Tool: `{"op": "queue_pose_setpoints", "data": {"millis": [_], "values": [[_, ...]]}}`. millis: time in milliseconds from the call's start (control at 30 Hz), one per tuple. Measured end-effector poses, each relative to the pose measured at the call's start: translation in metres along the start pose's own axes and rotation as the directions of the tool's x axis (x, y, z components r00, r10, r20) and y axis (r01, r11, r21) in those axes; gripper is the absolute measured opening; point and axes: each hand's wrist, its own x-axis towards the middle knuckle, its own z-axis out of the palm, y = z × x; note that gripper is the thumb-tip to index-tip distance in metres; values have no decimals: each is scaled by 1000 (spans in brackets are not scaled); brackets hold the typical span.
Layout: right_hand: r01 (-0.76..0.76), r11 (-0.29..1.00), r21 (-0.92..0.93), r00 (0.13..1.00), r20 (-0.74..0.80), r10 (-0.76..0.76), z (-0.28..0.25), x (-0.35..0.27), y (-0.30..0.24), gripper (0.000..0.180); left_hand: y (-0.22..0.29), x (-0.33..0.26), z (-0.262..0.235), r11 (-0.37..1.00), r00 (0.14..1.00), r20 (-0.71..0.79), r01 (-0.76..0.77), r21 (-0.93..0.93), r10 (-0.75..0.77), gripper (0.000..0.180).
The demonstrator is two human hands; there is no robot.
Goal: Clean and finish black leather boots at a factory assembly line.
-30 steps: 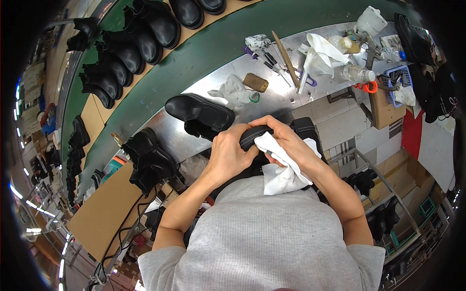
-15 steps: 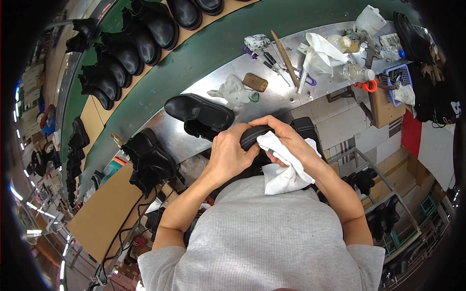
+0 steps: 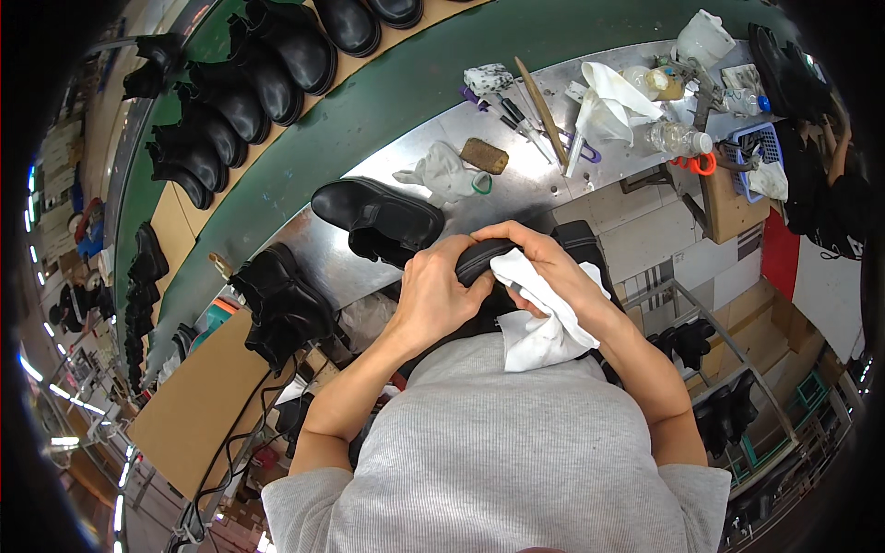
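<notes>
Close in front of my chest, a black boot is gripped between both hands, its dark end with a stitched line turned up. My left hand wraps the boot's left side, thumb pressed against it. The fingers of my right hand curl over its top and right side. A crumpled white cloth is pinched in the right hand and hangs toward my grey shirt. Much of the boot is hidden by the hands and cloth. Just beyond my left hand, another black boot lies on the metal bench top.
A white glove, a brown block, pens and a wooden stick lie on the bench. Clear bottles and a blue basket stand right. Black boots line the green conveyor. Another person's arm shows far right.
My hands, the boot and the cloth hold almost the same position. At the far right edge, another person's arm has come into view beside the dark boots there.
</notes>
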Motion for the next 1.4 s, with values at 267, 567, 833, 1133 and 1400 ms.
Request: {"op": "queue_pose_setpoints", "data": {"millis": [267,567,833,1133,1400], "values": [[4,999,-52,1000,-28,-6,3,-3,-3,28,2,5,-1,1000,999,20,27,6,-28,27],[-32,999,20,998,-46,33,3,2,-1,32,0,5,-2,999,998,26,50,-16,-49,25],[-28,999,-39,998,-53,26,3,5,-2,33,3,7,-4,994,991,81,105,2,-105,27],[-31,996,-82,998,-50,27,3,3,-5,30,4,8,-3,997,995,60,78,23,-79,26],[-11,999,52,999,47,8,-10,1,2,32,2,6,-3,999,998,43,50,3,-50,25]]}}
